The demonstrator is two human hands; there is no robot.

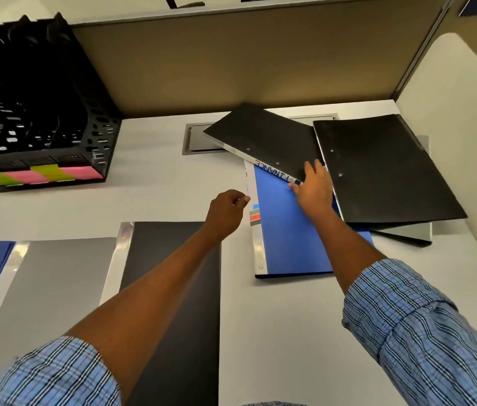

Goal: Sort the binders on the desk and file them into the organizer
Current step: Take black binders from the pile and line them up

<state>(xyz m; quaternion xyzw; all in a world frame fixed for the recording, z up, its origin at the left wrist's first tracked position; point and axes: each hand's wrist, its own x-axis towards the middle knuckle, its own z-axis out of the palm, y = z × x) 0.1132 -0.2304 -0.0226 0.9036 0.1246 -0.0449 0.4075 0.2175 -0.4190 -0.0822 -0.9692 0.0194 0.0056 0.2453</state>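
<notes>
While the right hand (314,189) grips the near corner of the black FINANCE binder (266,136), thumb at its spine, that binder lies tilted across the far end of a blue binder (287,230) on the bench (155,177). The left hand (225,212) hovers just beside the blue binder's spine, its fingers (238,200) clenched with nothing visible in them. A second black binder (383,168) overlaps on the right. The black mesh organizer (35,112) stands at the far left.
</notes>
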